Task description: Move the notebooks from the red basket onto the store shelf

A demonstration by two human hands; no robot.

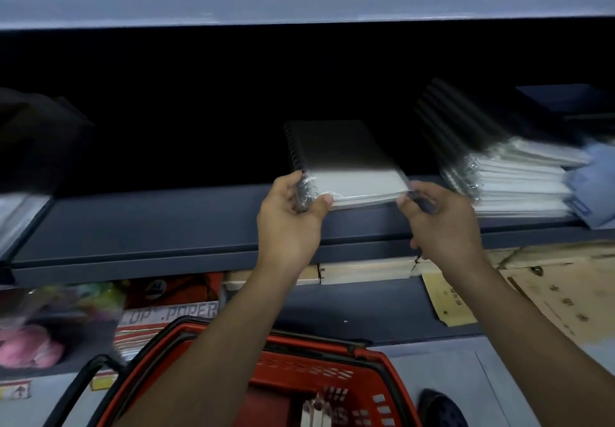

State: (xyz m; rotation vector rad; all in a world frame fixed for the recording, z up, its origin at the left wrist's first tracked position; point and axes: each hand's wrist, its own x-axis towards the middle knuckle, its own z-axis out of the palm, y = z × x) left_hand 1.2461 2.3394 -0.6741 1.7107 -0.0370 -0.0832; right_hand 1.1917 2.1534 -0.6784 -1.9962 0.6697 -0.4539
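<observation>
Head view, frame motion-blurred.

Far left of the shelf [133, 220]: a dark blurred item [36, 140] at the frame edge, with pale plastic-wrapped stock under it. Between that and the hands, the dark shelf surface lies bare and its back is in deep shadow; wide free run here.

Left hand [293, 207]: grip closed on the near-left corner of the notebook [346, 164], thumb on top by the black spiral binding, fingers wrapped under and around the crinkled plastic wrap.

The notebook lies flat, spiral on its left edge, dark cover shading to pale toward the person. Most of it is over the shelf; its near edge is about level with the shelf's front part. Whether it rests on the shelf or is just above it: cannot tell.

Right hand [442, 217]: grip closed on the near-right corner, thumb at the edge, fingers curled beneath.

Right of the hands: a stack of wrapped spiral notebooks [512, 180] on the same shelf, a gap of bare shelf between it and the held one. A light blue packet [589, 190] lies just beside the stack at far right.

Below the shelf lip: pale flat stock on the lower shelf, cardboard [565, 287] at right. Red basket [319, 373] with black handles sits low, beneath the forearms; contents unclear.
</observation>
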